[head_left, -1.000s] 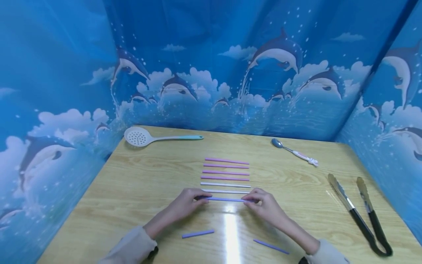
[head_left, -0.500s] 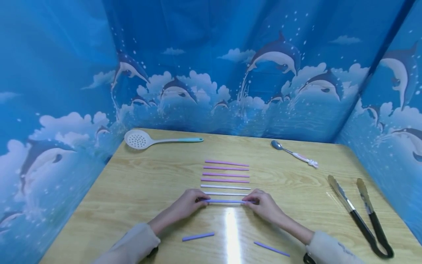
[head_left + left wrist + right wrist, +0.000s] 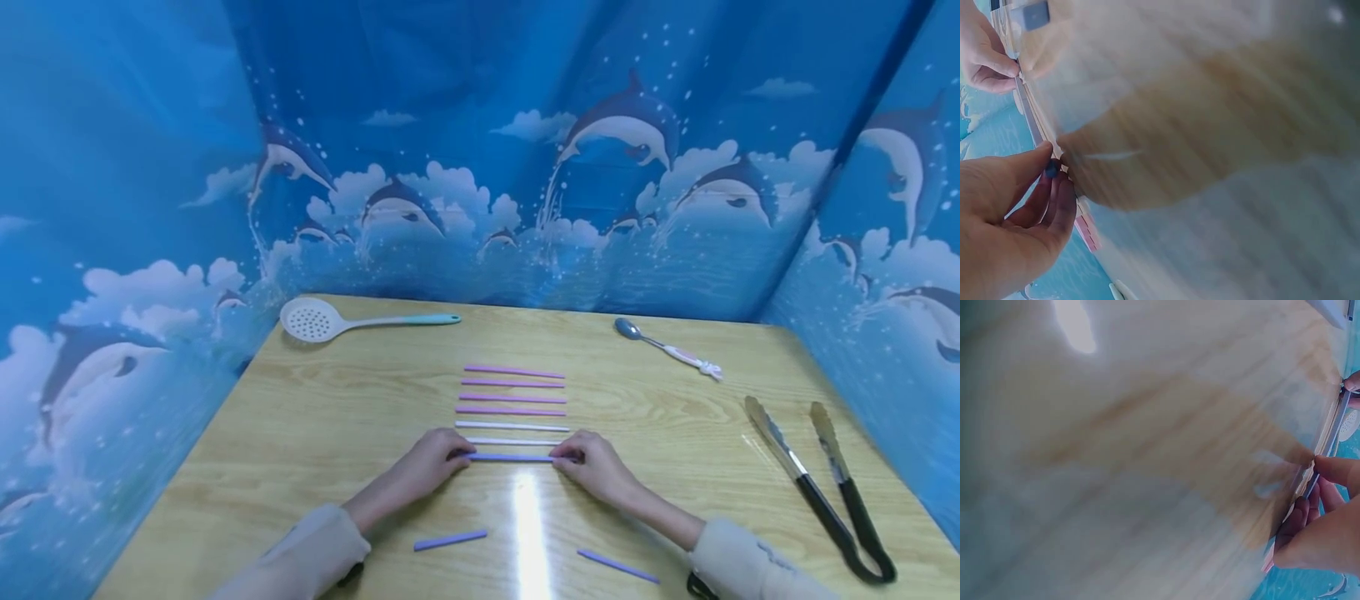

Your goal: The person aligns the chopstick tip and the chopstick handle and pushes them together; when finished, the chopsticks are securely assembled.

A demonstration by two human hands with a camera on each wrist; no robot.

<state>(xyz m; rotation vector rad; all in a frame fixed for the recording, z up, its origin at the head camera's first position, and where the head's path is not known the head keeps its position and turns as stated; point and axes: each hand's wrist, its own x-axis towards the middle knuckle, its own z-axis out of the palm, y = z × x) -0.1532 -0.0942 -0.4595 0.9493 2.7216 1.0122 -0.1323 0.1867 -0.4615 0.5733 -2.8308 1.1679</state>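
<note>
A thin blue-purple stick (image 3: 512,457) lies crosswise at the near end of a row of sticks. My left hand (image 3: 429,462) pinches its left end between thumb and fingers, and my right hand (image 3: 596,468) pinches its right end. The left wrist view shows the stick's tip between the left thumb and fingers (image 3: 1047,206). Just beyond it lie two white sticks (image 3: 513,428), then several pink sticks (image 3: 513,398), all roughly parallel. Two more blue-purple sticks lie nearer to me: one at left (image 3: 450,541), another at right (image 3: 618,566).
A slotted skimmer (image 3: 313,320) with a turquoise handle lies at the back left of the wooden table (image 3: 300,433). A spoon (image 3: 667,348) rests at the back right. Black-handled tongs (image 3: 810,483) lie spread along the right side. Dolphin-print curtains (image 3: 465,150) enclose the table.
Both hands keep their pinch on the blue-purple stick, which has come down slightly toward me, beside the nearer white stick. The camera view has also shifted a little.
</note>
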